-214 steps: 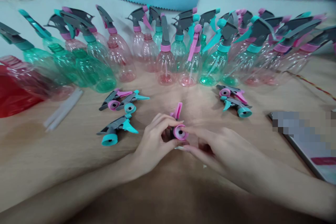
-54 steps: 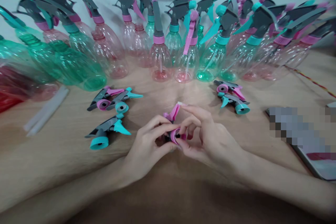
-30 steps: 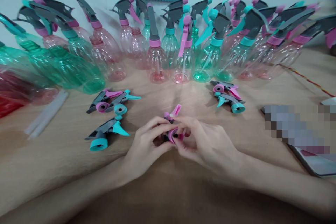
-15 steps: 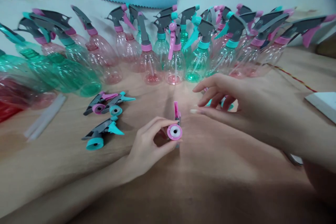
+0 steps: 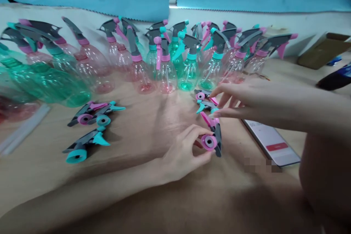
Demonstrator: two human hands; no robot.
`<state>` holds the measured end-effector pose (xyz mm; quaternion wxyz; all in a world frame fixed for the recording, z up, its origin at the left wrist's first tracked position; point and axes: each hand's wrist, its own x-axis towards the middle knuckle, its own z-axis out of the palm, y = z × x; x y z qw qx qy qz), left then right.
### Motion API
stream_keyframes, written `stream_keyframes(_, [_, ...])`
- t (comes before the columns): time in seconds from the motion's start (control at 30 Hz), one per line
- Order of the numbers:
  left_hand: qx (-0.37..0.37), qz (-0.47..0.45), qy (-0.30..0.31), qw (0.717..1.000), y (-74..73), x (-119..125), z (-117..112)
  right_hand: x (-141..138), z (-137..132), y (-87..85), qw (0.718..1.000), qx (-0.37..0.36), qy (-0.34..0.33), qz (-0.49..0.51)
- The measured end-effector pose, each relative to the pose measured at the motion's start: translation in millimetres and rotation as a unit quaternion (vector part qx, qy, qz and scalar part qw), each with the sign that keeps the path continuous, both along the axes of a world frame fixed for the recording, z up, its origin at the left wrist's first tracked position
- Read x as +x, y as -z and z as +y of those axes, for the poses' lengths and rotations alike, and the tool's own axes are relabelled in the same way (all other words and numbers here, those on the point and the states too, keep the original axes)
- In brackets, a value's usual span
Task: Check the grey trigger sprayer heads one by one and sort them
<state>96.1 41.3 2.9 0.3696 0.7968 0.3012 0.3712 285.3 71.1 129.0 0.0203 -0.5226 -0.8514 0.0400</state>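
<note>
My left hand point(image 5: 186, 150) grips a pink-collared spray head point(image 5: 209, 142) by its collar, between thumb and fingers. The collar's opening with its white insert faces me, and the grey body and pink trigger point away. Just beyond it, my right hand point(image 5: 233, 98) hovers with thumb and index finger apart, holding nothing. Its fingertips are close to a teal spray head point(image 5: 206, 106) and another pink spray head point(image 5: 202, 95) lying on the table; whether they touch is unclear. On the left lie two teal spray heads point(image 5: 76, 155) point(image 5: 103, 120) and a pink one point(image 5: 85, 118).
Several pink and green spray bottles point(image 5: 189, 73) stand along the back, most with spray heads on. Open green bottles point(image 5: 63, 84) lie at the left near white tubes point(image 5: 26, 128). A phone point(image 5: 274, 142) lies right, under my right forearm. A brown box point(image 5: 319, 51) sits back right.
The view has turned right, bringing the phone and box into sight. My left hand has carried the pink spray head rightward, nearer my right hand. The right hand's fingers remain apart.
</note>
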Motion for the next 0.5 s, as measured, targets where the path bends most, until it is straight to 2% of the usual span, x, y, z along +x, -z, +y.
stream_keyframes(0.13, [0.013, 0.009, 0.002, 1.000, 4.2, 16, 12, 6, 2, -2.6, 1.000, 0.002, 0.006, -0.011])
stream_keyframes(0.23, [0.042, 0.080, -0.012, 0.996, 4.9, 21, 23, 12, 4, -2.0, 1.000, 0.003, 0.012, 0.006])
stream_keyframes(0.37, [0.111, 0.177, -0.032, 0.977, 3.5, 17, 31, 17, 5, 2.1, 0.999, 0.031, 0.006, 0.033])
stream_keyframes(0.5, [0.124, 0.218, -0.048, 0.967, -1.1, 7, 30, 15, 6, 6.0, 0.998, 0.038, -0.020, 0.036])
